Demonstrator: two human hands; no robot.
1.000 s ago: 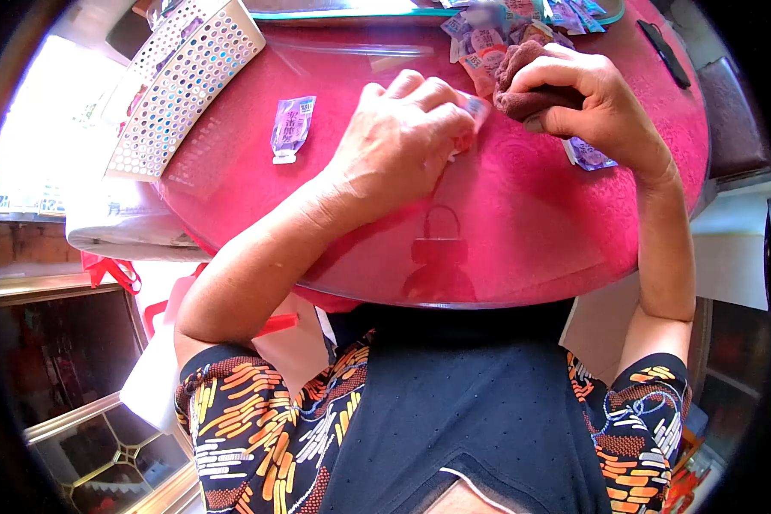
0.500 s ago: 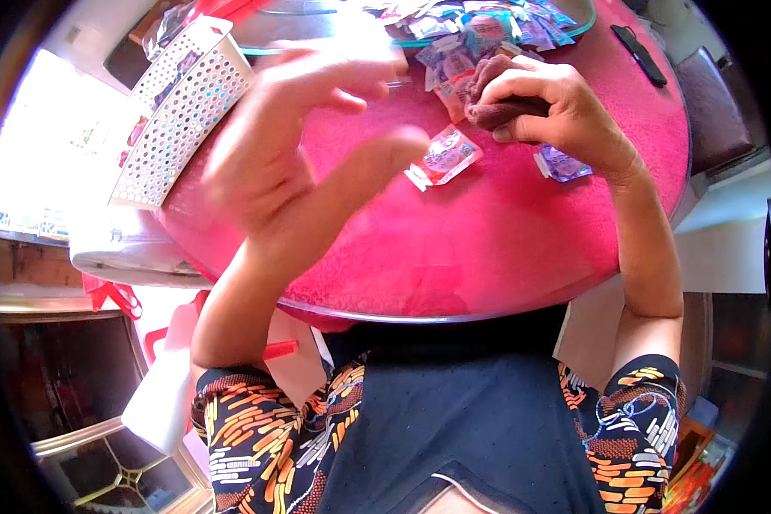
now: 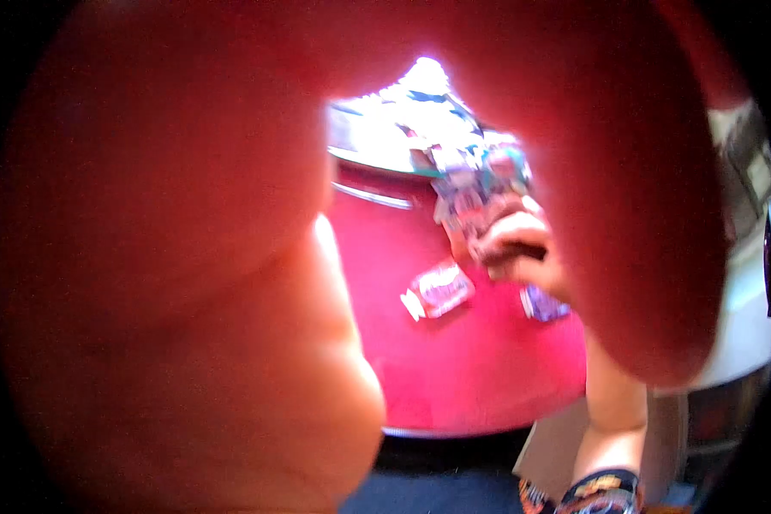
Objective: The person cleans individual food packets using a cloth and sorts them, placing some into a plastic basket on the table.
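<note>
Right in front of the lens, my left hand [image 3: 188, 257] fills the left side and top of the view, dark red and out of focus. One of its digits hangs down at the right, wide apart from the rest, so the hand looks open; no object shows in it. Beyond it, my right hand [image 3: 540, 244] is closed around a brown cloth [image 3: 491, 248] over the table. Near that hand lie a red-and-white packet [image 3: 441, 289] and a purple packet [image 3: 544, 304]. Part of my right hand is hidden behind the blurred digit.
Several small packets [image 3: 463, 184] are heaped behind my right hand, spilling from a teal-edged tray [image 3: 373, 163] in bright glare. The red-pink table [image 3: 471, 368] has a rounded front edge.
My left hand has risen from over the table up to the lens, blocking much of the view. The camera has tilted, so the table things appear lower. My right hand still holds the cloth.
</note>
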